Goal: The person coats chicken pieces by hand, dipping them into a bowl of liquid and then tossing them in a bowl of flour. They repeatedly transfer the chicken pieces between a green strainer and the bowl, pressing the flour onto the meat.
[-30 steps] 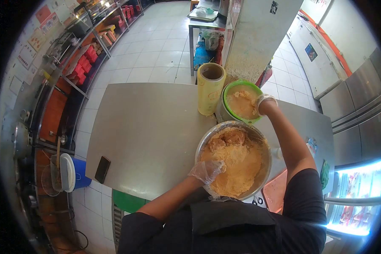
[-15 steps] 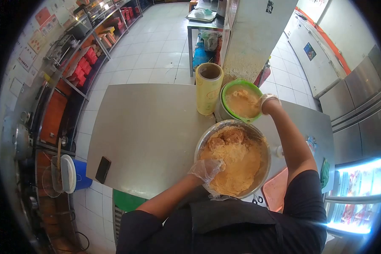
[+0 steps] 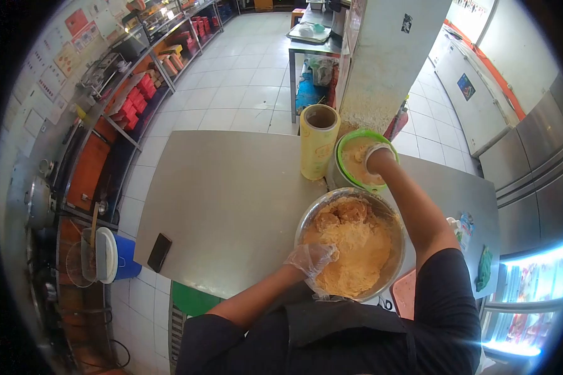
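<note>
A large metal bowl [image 3: 399, 259] on the steel table holds orange-yellow flour [image 3: 363, 262], with coated pieces [image 3: 341, 214] at its far side. My left hand [image 3: 313, 257], in a clear plastic glove, is at the bowl's left rim, its fingertips at the flour; whether they hold anything is hidden. Behind the bowl, a green strainer [image 3: 341, 156] sits over a metal container and contains cloudy tan liquid [image 3: 355, 164]. My right hand [image 3: 378, 157], also gloved, reaches into the strainer at its right side, and its fingers are mostly hidden.
A tall yellow roll of wrap [image 3: 318, 147] stands left of the strainer, before a pillar [image 3: 381, 75]. On the steel table [image 3: 225, 194], a phone [image 3: 159, 252] lies at the left edge. Right of the bowl are a pink tray [image 3: 405, 294] and a green cloth [image 3: 484, 269].
My right hand has moved from the strainer's right rim inward over the liquid. My left hand stays at the bowl's left side. The whole view has shifted slightly.
</note>
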`<state>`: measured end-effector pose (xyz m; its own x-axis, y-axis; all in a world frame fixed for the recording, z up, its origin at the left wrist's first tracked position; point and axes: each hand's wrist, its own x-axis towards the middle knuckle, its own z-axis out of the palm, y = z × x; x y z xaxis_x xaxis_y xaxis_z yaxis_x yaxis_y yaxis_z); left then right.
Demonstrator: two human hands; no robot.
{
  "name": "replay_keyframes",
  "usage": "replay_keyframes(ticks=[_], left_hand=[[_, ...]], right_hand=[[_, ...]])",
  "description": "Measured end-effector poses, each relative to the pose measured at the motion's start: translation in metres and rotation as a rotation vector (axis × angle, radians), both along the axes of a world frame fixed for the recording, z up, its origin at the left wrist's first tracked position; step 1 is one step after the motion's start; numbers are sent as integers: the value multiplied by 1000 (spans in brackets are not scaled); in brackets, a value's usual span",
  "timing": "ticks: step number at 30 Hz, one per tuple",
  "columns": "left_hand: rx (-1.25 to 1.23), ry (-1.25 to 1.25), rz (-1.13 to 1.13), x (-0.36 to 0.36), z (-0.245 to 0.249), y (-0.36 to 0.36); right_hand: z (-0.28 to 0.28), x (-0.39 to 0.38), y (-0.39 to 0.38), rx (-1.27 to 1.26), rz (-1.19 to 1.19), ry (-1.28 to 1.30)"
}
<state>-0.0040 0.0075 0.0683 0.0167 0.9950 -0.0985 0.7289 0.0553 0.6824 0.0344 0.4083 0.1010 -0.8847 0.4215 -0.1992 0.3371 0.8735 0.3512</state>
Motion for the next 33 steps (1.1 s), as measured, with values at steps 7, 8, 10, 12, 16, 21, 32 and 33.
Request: replay_keyframes(ticks=[7,8,10,12,16,21,32,33], left_hand=[[83,-33,39,4,-33,-1],[113,-59,42,5,-44,-2],[104,-97,58,10,-49,1],[17,-112,89,9,-41,3],[84,-178,66,0,-35,-1],[153,-221,296,7,-67,16],[295,549,183,-21,139,201],[280,699,81,-21,140,220]], right_hand=[[76,11,-16,-98,-414,-14],[61,19,-10,-26,-361,7],[14,33,6,118,-251,54],[9,37,10,78,-312,204],[47,52,-31,-97,-417,285],[2,148,-123,202,132,644],[-4,245,-291,-486,-197,766],[-6,248,-293,-442,-197,795]])
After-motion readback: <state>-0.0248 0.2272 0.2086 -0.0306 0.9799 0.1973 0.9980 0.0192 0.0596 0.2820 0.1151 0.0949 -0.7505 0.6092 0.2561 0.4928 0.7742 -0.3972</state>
